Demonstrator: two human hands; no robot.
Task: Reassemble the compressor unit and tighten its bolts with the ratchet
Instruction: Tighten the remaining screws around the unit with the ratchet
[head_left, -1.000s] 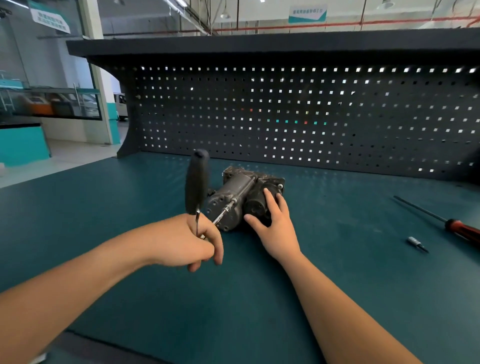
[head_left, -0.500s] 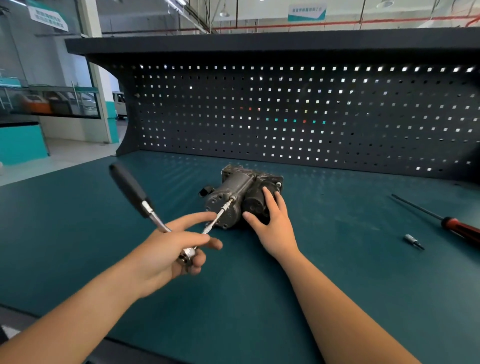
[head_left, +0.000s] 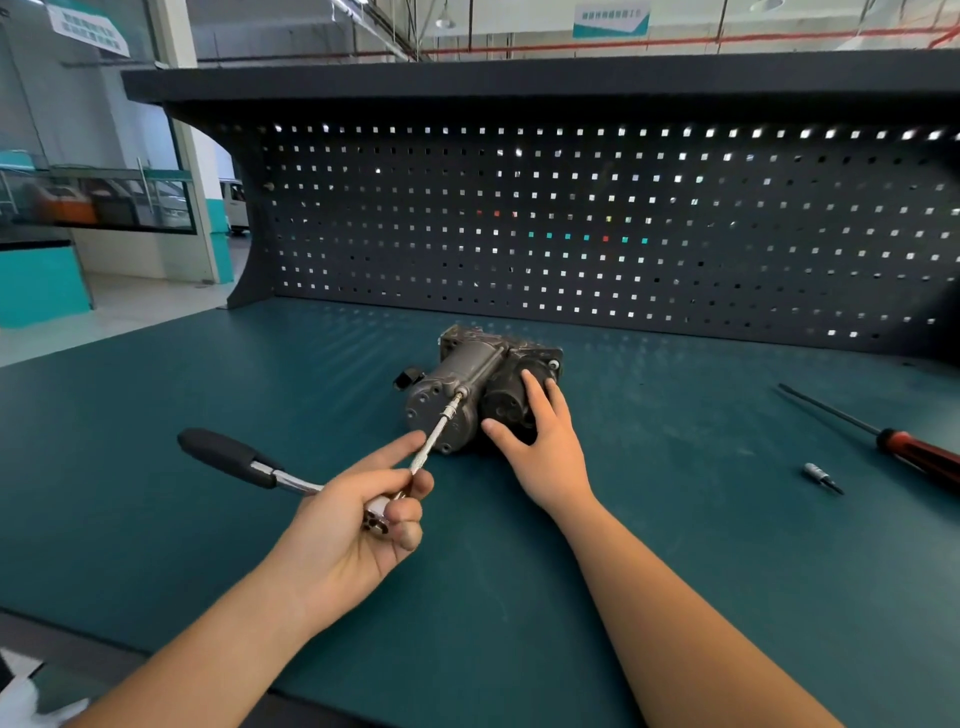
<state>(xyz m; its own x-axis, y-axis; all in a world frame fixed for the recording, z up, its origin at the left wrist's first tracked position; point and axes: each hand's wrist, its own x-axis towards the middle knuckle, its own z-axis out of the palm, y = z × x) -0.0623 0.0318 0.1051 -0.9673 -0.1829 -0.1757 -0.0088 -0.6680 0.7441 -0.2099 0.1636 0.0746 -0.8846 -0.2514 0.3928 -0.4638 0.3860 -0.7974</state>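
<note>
Hanging sign (head_left: 611, 20), top centre of frame, white over teal: one line of characters, too blurred to read. Second sign (head_left: 88, 27), upper left corner, white with teal edge: two lines of characters, also illegible. No readable label, brand or number on compressor unit (head_left: 480, 387), ratchet (head_left: 270, 470), screwdriver (head_left: 914, 454) or pegboard (head_left: 597, 228).

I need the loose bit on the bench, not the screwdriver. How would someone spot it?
Start at the teal workbench mat and look to its right side, away from the grey metal compressor unit. Just nearer the person than the long red-handled screwdriver lies a stubby silver bit. It is far shorter and has no handle.
</note>
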